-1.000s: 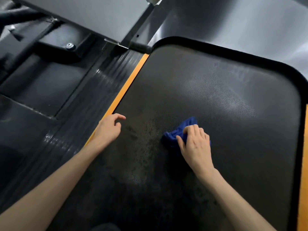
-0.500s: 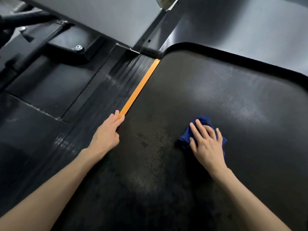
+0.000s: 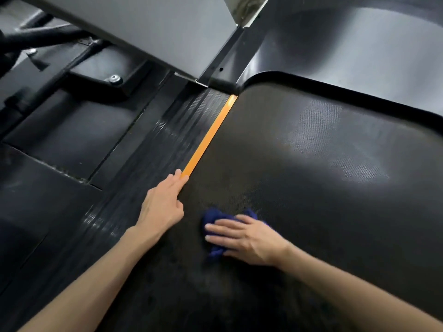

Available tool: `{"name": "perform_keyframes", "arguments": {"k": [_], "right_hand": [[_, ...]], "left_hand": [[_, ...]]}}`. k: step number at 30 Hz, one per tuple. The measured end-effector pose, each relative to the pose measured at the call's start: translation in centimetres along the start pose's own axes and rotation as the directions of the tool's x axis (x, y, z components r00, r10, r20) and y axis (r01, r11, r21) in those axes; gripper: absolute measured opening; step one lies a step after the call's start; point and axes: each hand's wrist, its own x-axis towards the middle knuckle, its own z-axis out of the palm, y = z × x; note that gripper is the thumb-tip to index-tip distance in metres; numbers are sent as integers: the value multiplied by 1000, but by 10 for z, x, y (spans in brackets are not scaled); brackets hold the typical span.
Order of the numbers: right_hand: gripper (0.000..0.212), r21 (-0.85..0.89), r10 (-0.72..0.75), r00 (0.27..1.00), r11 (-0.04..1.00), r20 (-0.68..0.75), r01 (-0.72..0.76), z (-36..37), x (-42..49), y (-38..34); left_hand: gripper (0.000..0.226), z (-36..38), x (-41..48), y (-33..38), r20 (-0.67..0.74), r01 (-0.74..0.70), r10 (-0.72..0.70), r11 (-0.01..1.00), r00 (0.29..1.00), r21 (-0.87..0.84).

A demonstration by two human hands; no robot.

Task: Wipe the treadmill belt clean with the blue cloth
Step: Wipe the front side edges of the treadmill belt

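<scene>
The black textured treadmill belt fills the right and lower part of the view. A crumpled blue cloth lies on it near the left edge. My right hand presses flat on the cloth with straight fingers pointing left, covering most of it. My left hand rests with straight fingers on the belt's left edge, fingertips touching the orange strip. Dark smudges show on the belt around and below the cloth.
A ribbed black side rail runs left of the orange strip. The grey upright and motor cover rise at the top. A curved black rim bounds the belt's far end. Dark floor mats lie at left.
My right hand has swept the cloth leftward and nearer to me, its fingers turning to point left. My left hand stays at the orange strip. The view has shifted.
</scene>
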Motion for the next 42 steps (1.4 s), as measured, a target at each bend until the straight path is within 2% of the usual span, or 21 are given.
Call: {"name": "perform_keyframes", "arguments": {"k": [3, 6, 7, 8, 9, 11, 14, 16, 17, 19, 20, 22, 24, 26, 28, 29, 32, 35, 36, 39, 42], "right_hand": [[45, -120, 324, 927, 929, -187, -349, -8, 3, 78], [42, 73, 780, 528, 580, -335, -811, -22, 21, 119], [42, 171, 850, 423, 490, -315, -855, -22, 34, 115], [42, 230, 864, 403, 476, -302, -849, -19, 48, 102], [43, 236, 828, 473, 545, -301, -804, -11, 60, 80], [41, 178, 630, 737, 776, -244, -605, 11, 69, 19], [42, 119, 121, 990, 987, -70, -112, 10, 57, -10], [39, 133, -76, 997, 988, -31, 79, 0, 56, 33], [37, 167, -14, 998, 986, -58, 24, -4, 59, 61], [36, 177, 377, 921, 918, -102, -356, -10, 68, 114], [35, 197, 579, 804, 811, -134, -551, -12, 74, 126], [30, 297, 732, 645, 680, -221, -670, -10, 93, 113], [26, 367, 564, 789, 807, -244, -463, -10, 102, 64], [41, 321, 163, 985, 937, -61, -136, -8, 91, 14], [45, 247, -149, 985, 961, 81, 125, -8, 77, 22], [44, 194, -171, 983, 969, 74, 154, -11, 79, 44], [45, 204, 239, 962, 956, -130, -210, -15, 93, 122], [33, 221, 689, 707, 723, -161, -655, -19, 121, 121], [28, 218, 675, 713, 737, -189, -640, -18, 124, 103], [31, 241, 205, 974, 954, -96, -177, -10, 96, 41], [49, 155, -98, 993, 982, -62, 107, -10, 77, 65]], "left_hand": [[76, -6, 7, -13, 94, 18, -10, 997, 996, -79], [86, -7, 9, -16, 172, 57, -33, 989, 985, -136], [88, -7, 9, -16, 185, 48, -24, 991, 982, -127], [89, -7, 9, -16, 196, 39, -14, 991, 981, -126], [89, -7, 9, -17, 196, 35, -7, 990, 981, -139], [87, -8, 9, -20, 177, 28, 3, 984, 984, -173], [85, -11, 12, -22, 198, 23, 8, 988, 980, -152], [86, -12, 13, -22, 227, 38, -5, 989, 974, -144], [86, -14, 13, -22, 240, 49, -12, 988, 971, -148], [87, -16, 13, -20, 263, 61, -15, 984, 965, -168], [88, -15, 11, -18, 266, 67, -20, 983, 964, -172], [92, -12, 9, -17, 243, 78, -35, 982, 969, -170], [94, -10, 7, -16, 217, 57, -22, 987, 976, -153], [92, -9, 7, -16, 198, 9, 13, 994, 980, -110], [90, -11, 7, -19, 207, -11, 33, 994, 978, -108], [89, -11, 7, -21, 213, -18, 42, 993, 976, -114], [89, -11, 9, -24, 234, -7, 43, 988, 971, -155], [90, -9, 7, -22, 228, 2, 36, 987, 973, -163], [91, -9, 7, -20, 224, 7, 28, 988, 974, -155], [91, -6, 8, -23, 200, -4, 33, 990, 979, -142], [87, -7, 8, -24, 210, -15, 52, 985, 976, -172]]}}
